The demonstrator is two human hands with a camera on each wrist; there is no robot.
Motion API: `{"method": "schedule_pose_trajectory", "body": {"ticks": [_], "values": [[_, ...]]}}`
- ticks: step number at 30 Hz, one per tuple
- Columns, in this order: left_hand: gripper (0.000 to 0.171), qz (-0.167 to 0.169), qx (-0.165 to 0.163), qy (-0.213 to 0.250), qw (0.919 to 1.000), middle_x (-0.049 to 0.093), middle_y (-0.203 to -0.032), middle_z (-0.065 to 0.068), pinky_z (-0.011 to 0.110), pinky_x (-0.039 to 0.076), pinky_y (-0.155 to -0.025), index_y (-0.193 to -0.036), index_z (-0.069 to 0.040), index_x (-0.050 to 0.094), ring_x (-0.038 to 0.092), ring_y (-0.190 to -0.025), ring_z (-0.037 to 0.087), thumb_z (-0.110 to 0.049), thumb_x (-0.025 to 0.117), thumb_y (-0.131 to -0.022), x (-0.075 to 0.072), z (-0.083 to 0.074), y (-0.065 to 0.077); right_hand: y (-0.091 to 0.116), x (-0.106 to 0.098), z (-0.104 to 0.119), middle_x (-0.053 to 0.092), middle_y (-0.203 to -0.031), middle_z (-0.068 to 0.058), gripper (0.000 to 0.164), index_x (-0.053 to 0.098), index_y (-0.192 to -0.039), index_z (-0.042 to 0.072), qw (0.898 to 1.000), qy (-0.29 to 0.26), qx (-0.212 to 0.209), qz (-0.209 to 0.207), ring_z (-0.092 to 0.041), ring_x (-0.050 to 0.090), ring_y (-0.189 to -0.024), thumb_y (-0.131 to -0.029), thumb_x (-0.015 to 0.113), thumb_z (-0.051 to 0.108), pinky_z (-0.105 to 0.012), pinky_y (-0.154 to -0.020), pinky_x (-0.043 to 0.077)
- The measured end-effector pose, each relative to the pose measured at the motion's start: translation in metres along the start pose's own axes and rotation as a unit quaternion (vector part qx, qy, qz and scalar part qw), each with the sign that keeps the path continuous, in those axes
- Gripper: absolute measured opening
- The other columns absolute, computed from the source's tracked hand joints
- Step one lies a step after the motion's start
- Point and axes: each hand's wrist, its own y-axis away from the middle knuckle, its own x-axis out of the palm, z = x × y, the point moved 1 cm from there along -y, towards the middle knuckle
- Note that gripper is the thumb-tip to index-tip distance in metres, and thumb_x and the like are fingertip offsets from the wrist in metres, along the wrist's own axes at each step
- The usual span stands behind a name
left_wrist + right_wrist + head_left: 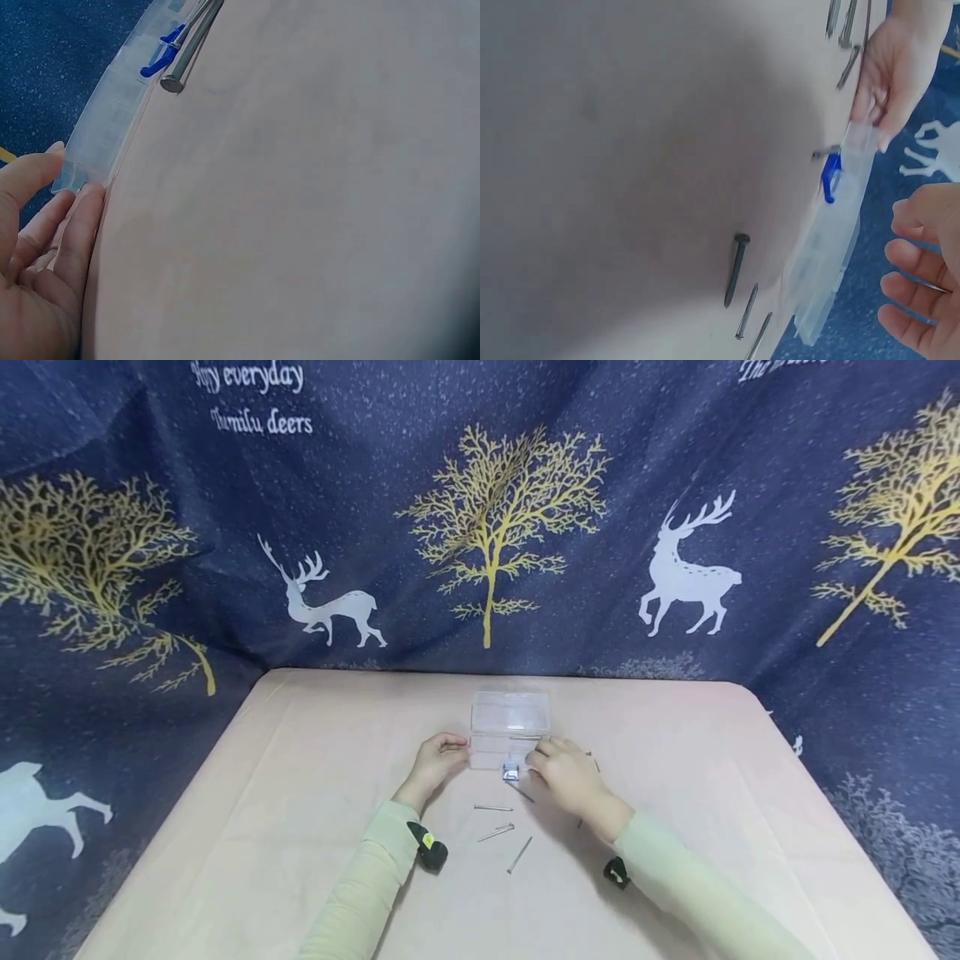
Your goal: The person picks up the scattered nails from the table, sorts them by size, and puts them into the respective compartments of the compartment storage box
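A clear plastic box [510, 727] with a blue latch [512, 771] lies at the middle of the pink table [300, 793]. My left hand [456, 747] holds the box's left end, thumb and fingers pinching its corner [75, 176]. My right hand [549, 753] hovers at the box's front right, fingers loosely curled and holding nothing. In the right wrist view that hand [919, 277] stays apart from the box [832, 232]. Loose nails [492, 808] lie in front of the box. One nail [191, 45] rests by the latch [161, 56].
More nails [519, 854] are scattered between my forearms, and a dark one [737, 268] lies near the box. A blue deer-print cloth [675, 568] hangs behind and around the table. Black wrist cameras [427, 846] sit on both green sleeves.
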Motion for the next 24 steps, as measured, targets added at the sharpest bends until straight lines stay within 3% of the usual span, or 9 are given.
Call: {"method": "schedule_pose_trajectory", "body": {"ticks": [6,20,24], "values": [[0.025,-0.002,-0.003,-0.001,1.0000,0.066,-0.103,0.020,0.029,0.056,-0.084,-0.105,0.006,0.062,0.063,-0.089,0.018,-0.002,0.067,-0.081,-0.001,0.000,-0.002,0.012,0.001,0.010,0.064,-0.084,-0.003,0.016,0.067,-0.087,0.009,1.000,0.009,-0.020,-0.004,-0.018,0.058,-0.079,-0.079,0.075,0.020,-0.032,-0.073,0.054],[0.027,0.007,0.011,-0.013,0.9998,0.065,-0.103,0.020,0.033,0.054,-0.087,-0.107,0.007,0.061,0.062,-0.091,0.020,-0.005,0.067,-0.083,0.001,-0.003,0.002,0.023,0.010,0.024,0.062,-0.079,-0.002,0.005,0.070,-0.082,0.009,0.997,0.027,-0.016,0.070,-0.018,0.056,-0.074,-0.082,0.068,0.013,-0.030,-0.066,0.050],[0.027,0.002,0.016,-0.017,0.9997,0.065,-0.103,0.021,0.034,0.055,-0.087,-0.106,0.007,0.061,0.063,-0.091,0.021,-0.005,0.067,-0.082,0.001,0.001,0.001,0.023,0.013,0.024,0.064,-0.082,-0.003,0.005,0.070,-0.084,0.008,0.997,0.018,-0.008,0.070,-0.019,0.057,-0.076,-0.082,0.066,0.009,-0.032,-0.069,0.052]]}}
